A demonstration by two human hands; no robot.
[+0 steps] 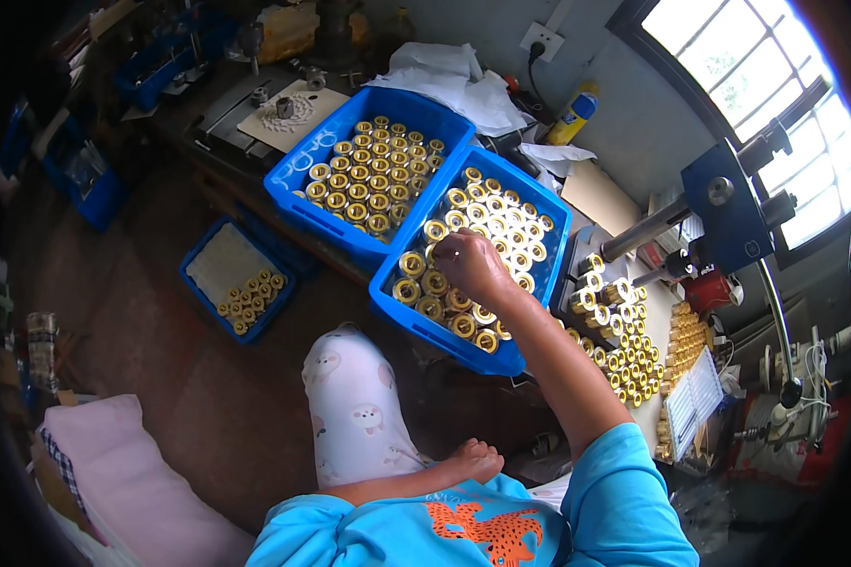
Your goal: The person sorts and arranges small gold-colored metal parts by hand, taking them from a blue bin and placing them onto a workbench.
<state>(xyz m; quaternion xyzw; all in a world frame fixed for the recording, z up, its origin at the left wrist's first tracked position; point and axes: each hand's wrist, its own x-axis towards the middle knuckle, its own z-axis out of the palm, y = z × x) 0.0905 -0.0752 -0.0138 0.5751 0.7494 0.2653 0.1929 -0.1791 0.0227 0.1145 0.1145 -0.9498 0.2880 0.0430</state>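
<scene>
Can't tell if right hand (471, 266) or left hand (475, 461) grips — a low knuckle could knock gold rings (462, 327) over.

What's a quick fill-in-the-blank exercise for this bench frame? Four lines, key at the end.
1. The right hand is at gold-coloured fittings in a large bin coloured ____.
2. Compared with that large bin, the small bin holds ____ fittings.
3. The animal print on the T-shirt is coloured ____.
4. The plug in the wall socket is coloured ____.

Missing words: blue; fewer; orange; black.
</scene>
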